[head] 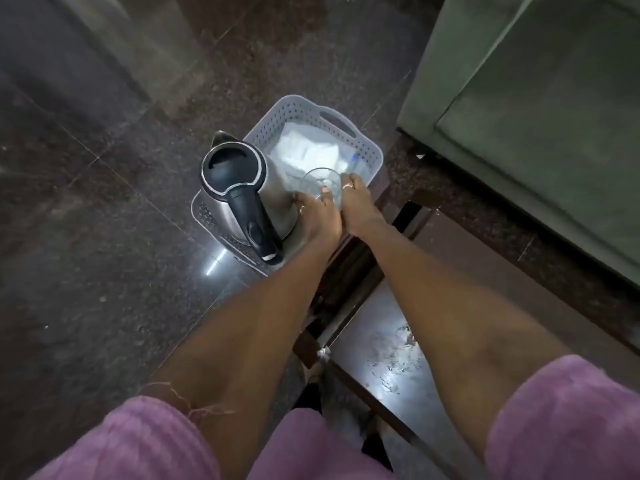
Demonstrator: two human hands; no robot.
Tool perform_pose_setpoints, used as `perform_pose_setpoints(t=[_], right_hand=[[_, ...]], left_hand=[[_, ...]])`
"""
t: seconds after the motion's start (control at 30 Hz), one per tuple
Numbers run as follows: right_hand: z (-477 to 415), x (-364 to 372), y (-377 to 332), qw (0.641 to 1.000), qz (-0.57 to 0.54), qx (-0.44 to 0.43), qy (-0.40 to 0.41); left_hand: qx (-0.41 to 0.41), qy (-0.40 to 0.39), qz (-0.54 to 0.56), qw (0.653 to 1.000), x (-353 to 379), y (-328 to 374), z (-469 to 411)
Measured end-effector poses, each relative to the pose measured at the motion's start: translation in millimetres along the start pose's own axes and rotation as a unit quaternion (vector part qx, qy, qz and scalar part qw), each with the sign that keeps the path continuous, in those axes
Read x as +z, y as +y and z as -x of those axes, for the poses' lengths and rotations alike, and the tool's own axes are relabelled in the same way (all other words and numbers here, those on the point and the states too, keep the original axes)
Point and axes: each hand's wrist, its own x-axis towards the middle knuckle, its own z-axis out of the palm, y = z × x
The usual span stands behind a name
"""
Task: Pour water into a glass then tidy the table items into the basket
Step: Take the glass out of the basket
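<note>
A grey perforated basket [372,152] sits at the far end of the dark table. A steel kettle [232,174] with a black lid and handle stands upright in its left part. White cloth or packets [304,152] lie in its right part. A clear glass [320,180] is held upright over the basket's near right part. My left hand [320,216] wraps it from the left, next to the kettle. My right hand [356,209] grips its right side. Whether the glass rests on the basket floor I cannot tell.
The glass-topped table [388,344] with a dark wooden frame runs toward me and shows wet streaks. A green sofa [540,109] stands on the right. Dark polished stone floor [104,202] lies to the left. Pink sleeves frame the bottom of the view.
</note>
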Motion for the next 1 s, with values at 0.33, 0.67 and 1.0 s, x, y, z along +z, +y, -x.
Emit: perform_pose_setpoints(t=[0.33, 0.67, 1.0], right_hand=[[-29.3, 14.5, -8.9, 0.997, -0.064, 0.037, 0.015], [18.5, -30.4, -1.0, 0.972, -0.153, -0.009, 0.178], [127.2, -42.9, 100.5, 0.962, -0.131, 0.058, 0.232]], left_hand=[[-0.017, 0.023, 0.099, 0.995, 3.0, -3.4, -14.6], [0.187, 0.108, 0.099, 0.971, 9.5, 23.4, 30.6], [0.252, 0.011, 0.038, 0.967, 64.5, -43.1, 101.3]])
